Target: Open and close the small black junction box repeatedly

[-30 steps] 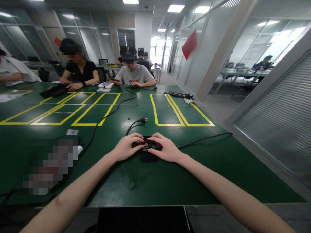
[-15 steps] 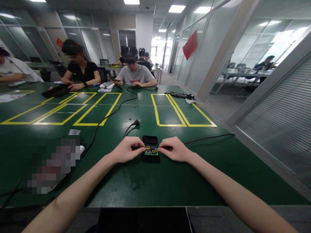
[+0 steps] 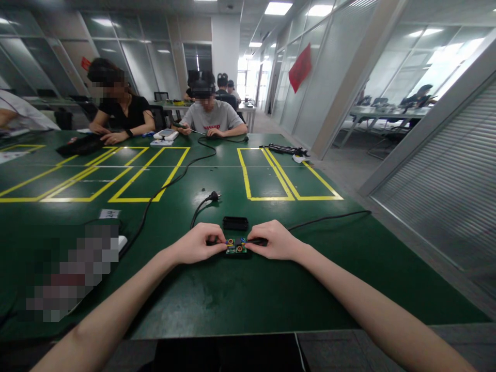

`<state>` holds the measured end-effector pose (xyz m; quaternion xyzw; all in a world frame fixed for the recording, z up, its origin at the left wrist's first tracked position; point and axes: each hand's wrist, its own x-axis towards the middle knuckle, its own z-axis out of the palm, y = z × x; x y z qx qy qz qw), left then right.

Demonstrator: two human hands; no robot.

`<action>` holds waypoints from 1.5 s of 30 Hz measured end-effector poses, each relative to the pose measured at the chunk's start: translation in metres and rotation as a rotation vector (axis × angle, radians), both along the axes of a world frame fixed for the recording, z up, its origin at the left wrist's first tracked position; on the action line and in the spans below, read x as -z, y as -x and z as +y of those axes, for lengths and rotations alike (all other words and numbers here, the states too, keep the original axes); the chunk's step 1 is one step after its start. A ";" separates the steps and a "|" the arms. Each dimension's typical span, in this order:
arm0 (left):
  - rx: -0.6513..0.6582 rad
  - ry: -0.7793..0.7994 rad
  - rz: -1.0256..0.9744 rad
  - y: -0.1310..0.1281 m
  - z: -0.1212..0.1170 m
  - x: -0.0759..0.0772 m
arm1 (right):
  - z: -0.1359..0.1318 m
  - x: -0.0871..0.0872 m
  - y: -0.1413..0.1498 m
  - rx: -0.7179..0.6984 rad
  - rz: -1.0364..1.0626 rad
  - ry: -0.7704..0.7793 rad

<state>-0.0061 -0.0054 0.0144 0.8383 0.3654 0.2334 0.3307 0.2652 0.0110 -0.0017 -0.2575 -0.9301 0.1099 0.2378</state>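
A small green circuit board (image 3: 237, 249) with copper coils lies between my hands, over a black case half (image 3: 244, 256). It covers most of that half; whether it is fully seated, I cannot tell. My left hand (image 3: 197, 244) is closed in a pinch on the black plug cord (image 3: 197, 209) at the board's left end. At the other end my right hand (image 3: 278, 240) pinches the black output cable (image 3: 329, 218), its thumb and fingertips close to blue wires. Just beyond the board lies the other case half (image 3: 235, 223), its hollow side showing.
The cord's plug (image 3: 214, 196) rests on the green table (image 3: 217, 305) ahead. Yellow tape (image 3: 267, 199) outlines rectangles farther off. A blurred-out long object (image 3: 73, 279) lies at left, beside a black cable (image 3: 146, 219). Co-workers (image 3: 211, 116) sit across the table.
The board has come down over the near case half, covering more of it. Both hands keep their pinch on the cables. The whole view has shifted slightly.
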 end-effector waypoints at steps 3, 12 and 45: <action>0.029 0.067 0.017 0.002 0.000 -0.001 | 0.000 0.001 0.001 0.026 -0.011 -0.066; -0.036 -0.131 0.119 -0.002 0.002 0.005 | 0.001 0.005 0.006 0.065 -0.026 -0.145; -0.063 -0.021 0.076 0.004 0.012 0.006 | 0.015 0.006 -0.002 0.117 0.057 0.191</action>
